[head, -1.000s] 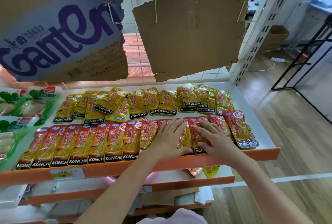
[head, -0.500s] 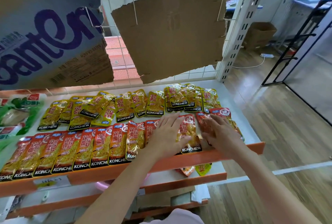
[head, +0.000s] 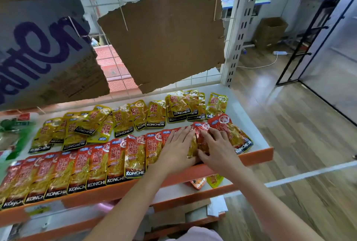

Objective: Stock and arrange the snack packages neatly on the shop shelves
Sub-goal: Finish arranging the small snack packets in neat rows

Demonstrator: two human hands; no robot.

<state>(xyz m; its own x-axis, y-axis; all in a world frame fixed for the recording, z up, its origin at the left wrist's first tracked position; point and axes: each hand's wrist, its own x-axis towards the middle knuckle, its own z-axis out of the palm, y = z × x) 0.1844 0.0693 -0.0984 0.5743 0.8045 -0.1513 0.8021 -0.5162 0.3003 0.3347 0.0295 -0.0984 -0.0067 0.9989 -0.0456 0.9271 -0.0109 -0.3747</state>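
**Slick pouches, flat hands**

White shelf board (head: pixel 239 105) with an orange lip carries two rows of flat packets: yellow packets (head: pixel 156 114) at the back, red packets (head: pixel 116 155) along the front edge, overlapping like tiles. Torn cardboard (head: pixel 164 34) hangs on the wire grid behind. Both hands lie on the right end of the red row, touching each other's side; the left hand (head: pixel 176 151) presses with straight fingers, the right hand (head: pixel 218 150) rests with fingers spread, gripping nothing. These pouches look light, thin, crinkly and slippery, so I judge they slide over one another readily. Pushing them flat by the face, or pinching a sealed edge, seems the safest hold.
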